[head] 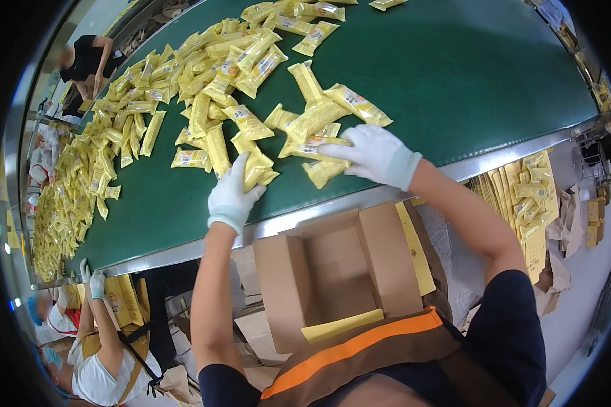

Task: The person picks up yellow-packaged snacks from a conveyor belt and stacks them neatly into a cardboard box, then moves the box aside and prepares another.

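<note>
Many yellow plastic-wrapped snack packets (203,71) lie heaped on a green conveyor belt (438,76). My left hand (234,193), in a white glove, has its thumb and fingers around a packet (256,168) near the belt's front edge; whether it grips the packet is unclear. My right hand (374,155), gloved the same way, touches a packet (313,146) in a small cluster with its fingertips; its grasp is partly hidden. Below the belt's metal edge, in front of my apron, stands an open cardboard box (338,269), with its brown inside showing.
Yellow flattened cartons (504,188) with loose packets (532,191) on them are at the right. Co-workers sit or stand at the lower left (112,371) and behind the belt at the upper left (86,61). A metal rail (295,216) edges the belt.
</note>
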The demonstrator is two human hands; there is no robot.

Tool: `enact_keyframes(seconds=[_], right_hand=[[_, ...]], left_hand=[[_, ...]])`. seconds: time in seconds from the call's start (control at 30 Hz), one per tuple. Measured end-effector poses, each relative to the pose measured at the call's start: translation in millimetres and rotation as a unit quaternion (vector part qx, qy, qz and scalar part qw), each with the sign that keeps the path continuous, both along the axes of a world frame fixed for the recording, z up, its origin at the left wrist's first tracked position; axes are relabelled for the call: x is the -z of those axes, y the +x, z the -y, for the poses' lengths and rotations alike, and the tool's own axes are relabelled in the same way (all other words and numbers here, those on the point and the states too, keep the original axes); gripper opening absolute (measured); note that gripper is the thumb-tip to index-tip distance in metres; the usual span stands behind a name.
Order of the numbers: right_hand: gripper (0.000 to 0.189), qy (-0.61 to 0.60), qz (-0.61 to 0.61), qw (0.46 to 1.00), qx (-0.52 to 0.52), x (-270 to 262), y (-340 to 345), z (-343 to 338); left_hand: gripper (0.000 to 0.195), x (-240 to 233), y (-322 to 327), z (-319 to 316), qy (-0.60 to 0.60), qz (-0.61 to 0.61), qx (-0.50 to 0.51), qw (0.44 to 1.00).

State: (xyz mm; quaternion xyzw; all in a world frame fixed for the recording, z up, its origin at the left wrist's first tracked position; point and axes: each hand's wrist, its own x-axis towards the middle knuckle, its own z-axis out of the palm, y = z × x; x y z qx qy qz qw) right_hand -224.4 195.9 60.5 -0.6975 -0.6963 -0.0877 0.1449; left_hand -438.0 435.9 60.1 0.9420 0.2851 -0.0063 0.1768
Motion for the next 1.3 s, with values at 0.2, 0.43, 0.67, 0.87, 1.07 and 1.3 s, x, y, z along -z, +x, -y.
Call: enact_keyframes(seconds=[0.2, 0.43, 0.67, 0.87, 1.07, 1.3], right_hand=[[0.091, -0.077, -0.126, 0.984, 0.098, -11.6, 15.8, 70.4], [0.096, -0.248, -0.121, 0.93, 0.243, -61.9, 34.2, 113.3], [0.089, -0.216, -0.344, 0.883, 0.237, -96.4, 50.4, 182.5], [0.041, -0.087, -0.241, 0.948, 0.19, -101.6, 41.3, 153.0], [0.031, -0.04, -0.116, 0.977, 0.176, -17.1, 63.1, 114.7], [0.057, -0.09, 0.022, 0.98, 0.175, -28.7, 20.2, 126.6]], left_hand=[[0.076, -11.7, -27.7, -3.3, -0.139, 0.147, -0.09, 0.975], [0.09, -14.9, 49.4, 3.3, 0.034, -0.007, -0.097, 0.995], [0.075, -14.3, 2.5, -34.7, 0.035, -0.075, 0.016, 0.996], [0.066, -6.7, -23.1, -39.0, 0.076, 0.07, 0.02, 0.994], [0.063, 7.8, 2.6, -19.6, 0.183, 0.019, 0.046, 0.982], [0.058, 11.0, -19.3, -54.3, -0.011, 0.031, 0.1, 0.994]])
